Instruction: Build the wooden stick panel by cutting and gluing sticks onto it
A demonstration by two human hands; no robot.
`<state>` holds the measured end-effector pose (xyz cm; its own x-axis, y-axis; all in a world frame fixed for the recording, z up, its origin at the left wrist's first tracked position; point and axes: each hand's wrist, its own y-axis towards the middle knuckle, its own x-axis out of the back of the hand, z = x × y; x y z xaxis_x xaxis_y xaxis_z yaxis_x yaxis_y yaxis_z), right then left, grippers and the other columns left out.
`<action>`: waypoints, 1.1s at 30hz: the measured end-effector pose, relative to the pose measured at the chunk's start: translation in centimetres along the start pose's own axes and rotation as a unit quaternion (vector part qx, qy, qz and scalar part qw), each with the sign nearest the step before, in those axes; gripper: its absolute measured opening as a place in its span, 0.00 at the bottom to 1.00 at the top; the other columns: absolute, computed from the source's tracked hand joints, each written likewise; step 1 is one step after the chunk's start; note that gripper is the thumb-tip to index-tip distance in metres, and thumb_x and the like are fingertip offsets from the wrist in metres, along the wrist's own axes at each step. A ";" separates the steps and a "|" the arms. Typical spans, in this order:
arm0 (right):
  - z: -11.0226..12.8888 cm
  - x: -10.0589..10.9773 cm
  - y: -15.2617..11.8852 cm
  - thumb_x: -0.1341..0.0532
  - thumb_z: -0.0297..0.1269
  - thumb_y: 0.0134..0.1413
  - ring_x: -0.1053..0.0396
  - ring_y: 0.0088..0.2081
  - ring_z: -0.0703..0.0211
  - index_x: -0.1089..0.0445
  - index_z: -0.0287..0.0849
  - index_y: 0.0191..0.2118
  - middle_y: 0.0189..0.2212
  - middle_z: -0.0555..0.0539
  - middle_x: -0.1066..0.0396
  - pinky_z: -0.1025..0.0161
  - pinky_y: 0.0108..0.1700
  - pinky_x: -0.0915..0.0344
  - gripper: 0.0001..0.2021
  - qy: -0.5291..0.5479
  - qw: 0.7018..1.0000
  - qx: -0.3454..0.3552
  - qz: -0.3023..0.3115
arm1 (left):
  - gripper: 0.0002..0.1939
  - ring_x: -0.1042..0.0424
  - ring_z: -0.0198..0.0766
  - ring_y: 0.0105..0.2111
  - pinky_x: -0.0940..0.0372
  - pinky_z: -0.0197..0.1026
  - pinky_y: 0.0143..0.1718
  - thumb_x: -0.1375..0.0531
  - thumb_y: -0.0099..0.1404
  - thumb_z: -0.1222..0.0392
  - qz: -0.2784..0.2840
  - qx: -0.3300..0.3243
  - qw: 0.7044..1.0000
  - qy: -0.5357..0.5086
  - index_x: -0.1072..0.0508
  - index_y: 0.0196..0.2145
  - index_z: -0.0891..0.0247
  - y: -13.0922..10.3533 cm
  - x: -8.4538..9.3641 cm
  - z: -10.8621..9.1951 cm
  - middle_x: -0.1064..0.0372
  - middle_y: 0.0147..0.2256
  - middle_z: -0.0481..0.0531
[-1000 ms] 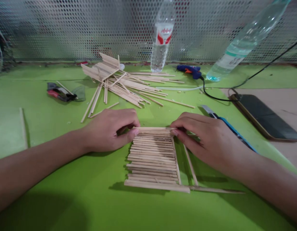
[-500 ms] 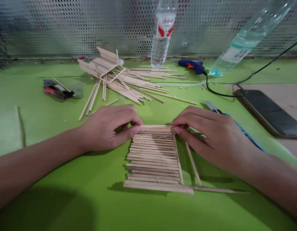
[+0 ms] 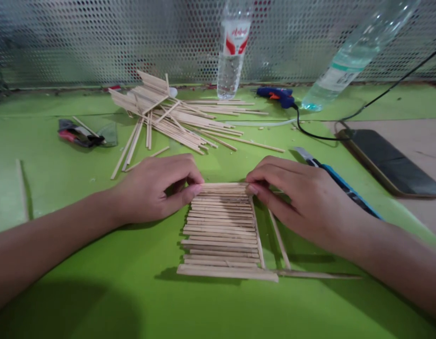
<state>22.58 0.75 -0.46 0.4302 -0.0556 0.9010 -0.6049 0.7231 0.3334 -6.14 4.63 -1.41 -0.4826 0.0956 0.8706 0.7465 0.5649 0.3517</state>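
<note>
Between my hands lies a panel of thin wooden sticks [image 3: 221, 230], laid side by side in rows on a stick frame. My left hand [image 3: 164, 188] pinches the left end of the topmost wooden stick [image 3: 225, 187] between thumb and forefinger. At that stick's right end, my right hand [image 3: 291, 190] pinches it too, its thumb at the panel's far right corner. Right of the panel, a slanting stick [image 3: 279, 238] and a long bottom stick [image 3: 320, 274] extend from the frame. Just beyond my right hand rests a blue utility knife [image 3: 344, 186] with its blade out.
Behind are a stick model [image 3: 147, 94] and a heap of loose sticks [image 3: 189, 129]. Also there are a blue glue gun [image 3: 277, 95] with a black cord, two water bottles [image 3: 233, 61], a phone [image 3: 394, 160], a red-handled tool [image 3: 78, 134] and a perforated metal screen [image 3: 98, 42].
The whole view has shifted slightly, so everything appears a little further left. Both hands keep their pinch on the top stick.
</note>
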 end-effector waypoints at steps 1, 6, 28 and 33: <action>0.0 0.0 0.0 0.45 0.33 0.71 0.28 0.37 0.54 0.28 0.41 0.43 0.38 0.44 0.25 0.57 0.40 0.33 0.08 0.000 1.000 -0.001 0.002 | 0.06 0.30 0.33 0.26 0.37 0.37 0.25 0.44 0.72 0.60 0.008 -0.001 1.000 0.002 0.28 0.37 0.59 0.0 0.0 0.1 0.27 0.31 0.48; -0.1 0.1 -0.2 0.44 0.31 0.70 0.26 0.38 0.53 0.28 0.43 0.43 0.38 0.44 0.25 0.56 0.40 0.32 0.07 0.012 1.000 0.011 -0.021 | 0.13 0.33 0.32 0.27 0.36 0.36 0.25 0.43 0.72 0.63 -0.063 -0.076 0.995 0.017 0.31 0.52 0.54 0.1 -0.2 0.3 0.28 0.41 0.51; 0.0 0.2 -0.2 0.42 0.29 0.67 0.26 0.48 0.48 0.29 0.43 0.53 0.46 0.41 0.23 0.49 0.49 0.28 0.13 0.013 0.998 0.060 -0.012 | 0.13 0.27 0.35 0.34 0.33 0.39 0.30 0.43 0.72 0.64 0.028 -0.063 0.996 0.050 0.30 0.52 0.53 -0.2 -0.1 0.0 0.26 0.43 0.48; -0.1 0.2 -0.2 0.42 0.26 0.67 0.26 0.48 0.50 0.29 0.42 0.53 0.46 0.42 0.23 0.53 0.50 0.29 0.12 0.021 0.997 0.069 -0.017 | 0.16 0.31 0.31 0.24 0.38 0.36 0.23 0.42 0.70 0.67 -0.012 -0.076 0.996 0.053 0.31 0.52 0.52 -0.2 0.0 -0.1 0.23 0.37 0.45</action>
<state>22.85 0.69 -0.37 0.4782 -0.0466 0.8770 -0.6753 0.6190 0.4010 -6.27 4.40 -1.47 -0.4559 -0.0077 0.8900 0.8000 0.4346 0.4136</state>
